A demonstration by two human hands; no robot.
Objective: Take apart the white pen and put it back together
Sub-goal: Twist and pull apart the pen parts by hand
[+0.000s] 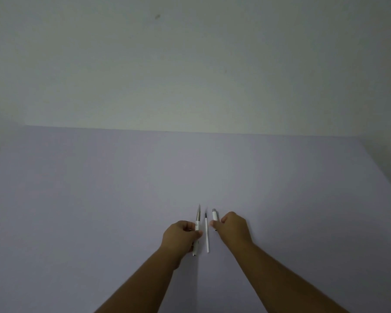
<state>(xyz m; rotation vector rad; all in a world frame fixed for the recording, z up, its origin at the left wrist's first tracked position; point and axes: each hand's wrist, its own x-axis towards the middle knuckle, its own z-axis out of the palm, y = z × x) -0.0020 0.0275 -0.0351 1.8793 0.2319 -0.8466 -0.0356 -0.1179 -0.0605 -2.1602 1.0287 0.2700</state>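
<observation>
The white pen lies in parts on the pale table. My left hand grips the white pen barrel, whose clear tapered tip points away from me. Just to its right the thin white refill lies loose on the table, dark tip away from me. My right hand pinches the lower end of the white pen cap, which has a grey end and rests on the table.
A plain wall rises behind the table's far edge. The table's left and right edges show at the sides of the view.
</observation>
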